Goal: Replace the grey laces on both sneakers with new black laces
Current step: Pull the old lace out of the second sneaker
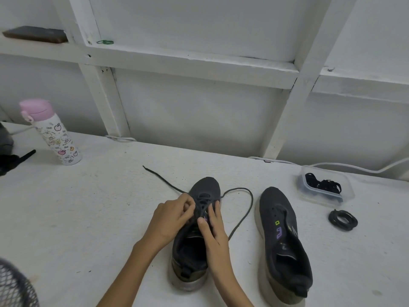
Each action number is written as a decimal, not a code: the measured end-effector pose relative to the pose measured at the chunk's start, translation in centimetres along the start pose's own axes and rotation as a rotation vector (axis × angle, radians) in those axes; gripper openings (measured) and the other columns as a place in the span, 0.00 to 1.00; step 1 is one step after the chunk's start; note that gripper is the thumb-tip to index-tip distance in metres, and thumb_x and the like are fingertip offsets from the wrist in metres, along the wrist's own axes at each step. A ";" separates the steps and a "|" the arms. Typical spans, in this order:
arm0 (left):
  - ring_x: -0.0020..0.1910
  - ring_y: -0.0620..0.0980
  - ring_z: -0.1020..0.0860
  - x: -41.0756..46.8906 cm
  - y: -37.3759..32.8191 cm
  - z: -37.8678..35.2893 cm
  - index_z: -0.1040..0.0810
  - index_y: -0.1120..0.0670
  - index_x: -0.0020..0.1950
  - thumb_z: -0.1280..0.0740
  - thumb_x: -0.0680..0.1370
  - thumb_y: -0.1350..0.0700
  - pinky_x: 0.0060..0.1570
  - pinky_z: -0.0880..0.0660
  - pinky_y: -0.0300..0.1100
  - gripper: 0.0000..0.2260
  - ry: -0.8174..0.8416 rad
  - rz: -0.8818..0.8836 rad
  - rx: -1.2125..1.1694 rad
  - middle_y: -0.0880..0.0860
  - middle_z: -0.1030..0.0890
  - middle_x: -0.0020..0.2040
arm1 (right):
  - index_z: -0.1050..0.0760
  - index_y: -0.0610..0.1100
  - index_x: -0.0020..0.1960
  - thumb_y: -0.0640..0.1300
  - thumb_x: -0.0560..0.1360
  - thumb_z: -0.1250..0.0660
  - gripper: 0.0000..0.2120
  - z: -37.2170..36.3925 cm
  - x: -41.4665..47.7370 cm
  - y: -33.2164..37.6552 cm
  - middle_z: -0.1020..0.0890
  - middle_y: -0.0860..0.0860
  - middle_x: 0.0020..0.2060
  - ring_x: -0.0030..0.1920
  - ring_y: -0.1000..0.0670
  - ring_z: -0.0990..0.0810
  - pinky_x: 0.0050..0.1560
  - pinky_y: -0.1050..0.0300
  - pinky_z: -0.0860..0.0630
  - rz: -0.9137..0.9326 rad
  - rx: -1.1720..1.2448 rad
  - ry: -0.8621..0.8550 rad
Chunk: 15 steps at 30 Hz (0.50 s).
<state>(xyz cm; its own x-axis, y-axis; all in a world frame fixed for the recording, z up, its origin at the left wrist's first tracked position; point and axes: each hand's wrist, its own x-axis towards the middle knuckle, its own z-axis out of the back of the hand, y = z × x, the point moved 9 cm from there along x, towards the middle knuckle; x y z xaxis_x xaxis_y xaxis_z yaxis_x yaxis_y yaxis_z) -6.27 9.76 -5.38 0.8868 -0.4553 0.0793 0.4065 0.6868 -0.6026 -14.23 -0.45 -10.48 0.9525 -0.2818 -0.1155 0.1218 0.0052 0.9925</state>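
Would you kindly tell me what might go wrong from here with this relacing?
The lace trails in a loose loop beside the left sneaker; a hard pull by the left hand might snag it or shift the sneaker, which the right hand only presses. The coiled lace and those in the container look similarly dark, so old and new could get mixed.

The left hand (171, 218) pinches the lace (243, 218) on 1 sneaker (205, 187) (right hand (215, 231) rests on it).

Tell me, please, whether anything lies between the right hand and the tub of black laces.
Yes: the unlaced sneaker stands between the right hand and the tub, and a loose loop of the lace lies there too. A reach would go over both.
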 end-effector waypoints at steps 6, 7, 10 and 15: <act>0.35 0.43 0.20 -0.3 2.8 -0.2 0.19 0.53 0.42 0.32 0.76 0.43 0.43 0.21 0.42 0.14 0.073 0.216 -0.454 0.49 0.18 0.36 | 0.42 0.55 0.77 0.53 0.79 0.38 0.28 0.3 0.2 -0.4 0.47 0.70 0.74 0.66 0.80 0.49 0.60 0.84 0.46 0.000 0.011 -0.008; 0.36 0.44 0.20 -0.6 2.9 -0.4 0.18 0.55 0.41 0.31 0.74 0.41 0.42 0.21 0.42 0.17 0.135 0.245 -0.532 0.50 0.18 0.36 | 0.42 0.54 0.77 0.52 0.80 0.38 0.28 0.3 0.2 -0.4 0.47 0.70 0.74 0.66 0.81 0.49 0.60 0.84 0.46 0.002 0.007 -0.008; 0.38 0.41 0.22 -1.9 1.3 -1.1 0.18 0.55 0.41 0.30 0.76 0.47 0.41 0.25 0.34 0.12 0.297 0.212 -0.620 0.49 0.19 0.37 | 0.41 0.53 0.77 0.53 0.78 0.38 0.29 0.2 0.2 -0.3 0.46 0.68 0.74 0.65 0.81 0.48 0.59 0.84 0.45 0.008 0.014 -0.010; 0.36 0.42 0.24 -1.0 2.9 0.7 0.18 0.52 0.40 0.31 0.78 0.54 0.38 0.29 0.36 0.07 -0.011 0.284 -0.575 0.47 0.19 0.35 | 0.41 0.56 0.77 0.58 0.75 0.38 0.31 0.2 0.1 -0.1 0.46 0.72 0.72 0.67 0.79 0.48 0.61 0.84 0.46 0.015 0.016 -0.013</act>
<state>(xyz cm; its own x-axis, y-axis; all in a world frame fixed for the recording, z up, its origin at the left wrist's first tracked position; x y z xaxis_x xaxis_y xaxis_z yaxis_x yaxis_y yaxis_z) -5.78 12.63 -6.63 0.9460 -0.2924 -0.1401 -0.0251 0.3646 -0.9308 -14.24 -0.65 -10.62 0.9505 -0.2941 -0.0998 0.1027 -0.0055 0.9947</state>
